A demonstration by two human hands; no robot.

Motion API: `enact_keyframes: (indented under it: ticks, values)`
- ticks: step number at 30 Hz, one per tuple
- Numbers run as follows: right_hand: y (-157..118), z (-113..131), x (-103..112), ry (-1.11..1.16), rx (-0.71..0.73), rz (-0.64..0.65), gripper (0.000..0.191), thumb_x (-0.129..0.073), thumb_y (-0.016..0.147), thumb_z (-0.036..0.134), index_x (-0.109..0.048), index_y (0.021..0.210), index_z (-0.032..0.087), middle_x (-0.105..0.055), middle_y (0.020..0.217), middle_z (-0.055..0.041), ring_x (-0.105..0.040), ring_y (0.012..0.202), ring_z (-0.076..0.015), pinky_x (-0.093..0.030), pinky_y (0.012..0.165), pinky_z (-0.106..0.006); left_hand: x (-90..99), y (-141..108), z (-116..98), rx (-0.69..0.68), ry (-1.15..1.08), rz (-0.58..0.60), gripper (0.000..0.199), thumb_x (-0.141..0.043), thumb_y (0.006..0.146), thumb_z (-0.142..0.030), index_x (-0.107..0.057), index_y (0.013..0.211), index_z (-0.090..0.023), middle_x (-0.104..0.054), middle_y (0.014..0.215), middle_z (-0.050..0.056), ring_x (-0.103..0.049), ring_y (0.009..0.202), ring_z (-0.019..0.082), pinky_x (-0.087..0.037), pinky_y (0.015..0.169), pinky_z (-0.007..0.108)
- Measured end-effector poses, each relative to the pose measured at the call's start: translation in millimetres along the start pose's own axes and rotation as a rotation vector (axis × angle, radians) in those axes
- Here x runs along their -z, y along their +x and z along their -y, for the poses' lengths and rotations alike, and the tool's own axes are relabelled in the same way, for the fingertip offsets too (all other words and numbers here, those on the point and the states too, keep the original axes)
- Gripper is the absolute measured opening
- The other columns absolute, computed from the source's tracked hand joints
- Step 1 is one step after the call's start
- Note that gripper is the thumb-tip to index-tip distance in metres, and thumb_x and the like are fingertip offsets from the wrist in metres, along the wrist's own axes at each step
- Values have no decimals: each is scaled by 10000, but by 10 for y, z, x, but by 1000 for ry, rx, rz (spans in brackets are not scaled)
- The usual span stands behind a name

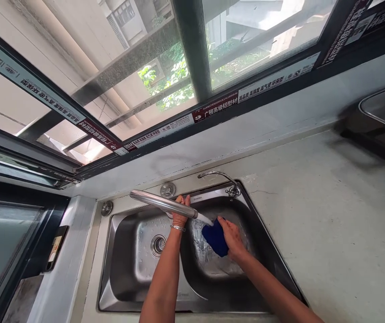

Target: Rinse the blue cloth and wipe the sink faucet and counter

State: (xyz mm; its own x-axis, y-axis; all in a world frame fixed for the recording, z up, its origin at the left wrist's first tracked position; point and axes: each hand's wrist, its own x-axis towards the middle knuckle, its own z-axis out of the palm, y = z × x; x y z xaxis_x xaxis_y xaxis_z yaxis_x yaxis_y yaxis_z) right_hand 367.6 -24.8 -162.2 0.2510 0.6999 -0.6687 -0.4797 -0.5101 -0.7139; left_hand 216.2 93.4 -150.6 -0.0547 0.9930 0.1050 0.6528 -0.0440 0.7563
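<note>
Two forearms (162, 280); right hand (233, 238) gripping one blue cloth (215, 238); two basins (142, 268).

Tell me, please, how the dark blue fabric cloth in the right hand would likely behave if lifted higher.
The dark blue fabric cloth is probably floppy, as it looks soft and bunched in the bare right hand. It may be heavy for its size and drip, since the clear water stream from the silver tubular metal faucet reaches it.

A kitchen, plainly — a steel double sink (186, 287) (faucet (163, 204) running) set in a pale counter (333, 215).
</note>
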Motion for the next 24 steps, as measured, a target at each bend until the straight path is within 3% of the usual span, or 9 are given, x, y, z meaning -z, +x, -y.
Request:
enact_keyframes:
  ticks: [5,12,24]
  values:
    - [6,-23,16,-15,31,-24,496,-614,667,692,-382,618,256,-360,520,65,-350,501,-121,-290,480,-294,85,-117,14,-11,-31,16,364,-377,930,-513,-480,685,-265,-505,669,-6,-505,684,175,-465,742,349]
    - [-34,-78,42,-41,73,-12,506,-575,682,728,-386,615,263,-403,502,45,-389,512,-143,-298,483,-305,-18,-99,104,19,-22,-81,374,-273,966,-444,-478,708,-268,-519,691,21,-491,677,185,-481,751,381]
    - [-132,-77,76,4,42,-18,488,-603,679,701,-394,631,262,-404,516,51,-388,504,-143,-300,481,-306,-181,-163,252,-35,-19,-274,337,-479,934,-479,-597,818,-185,-595,740,1,-557,687,139,-500,718,344]
